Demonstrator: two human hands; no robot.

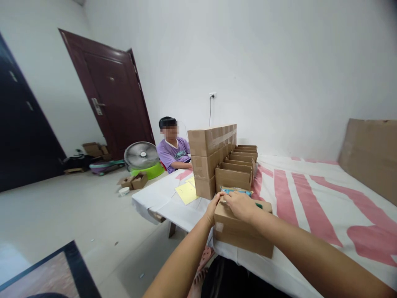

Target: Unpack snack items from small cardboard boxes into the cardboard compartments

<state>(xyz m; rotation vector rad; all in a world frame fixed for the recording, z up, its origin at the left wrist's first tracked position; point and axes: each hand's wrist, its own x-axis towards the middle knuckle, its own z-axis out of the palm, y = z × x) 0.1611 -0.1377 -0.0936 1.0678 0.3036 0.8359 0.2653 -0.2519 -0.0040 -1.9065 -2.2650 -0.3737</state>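
Observation:
A closed cardboard box (242,231) lies at the near edge of the table, right in front of me. My left hand (213,207) grips its left corner, with the fingers bent over the top edge. Across the top of the box, my right hand (240,205) is closed, its fingertips close to the left hand. A green end (259,205) shows beside the right wrist and a small shiny tip by the fingers; the rest of this slim tool is hidden under the hand. Just behind the hands lies a blue and yellow packet (237,191).
Taped boxes (204,142) stand stacked behind, beside a row of open cartons (234,176). Yellow sheets (186,193) lie left of them. A person (173,151) sits at the table's far side, near a floor fan (142,155). A cardboard panel (369,153) stands at right.

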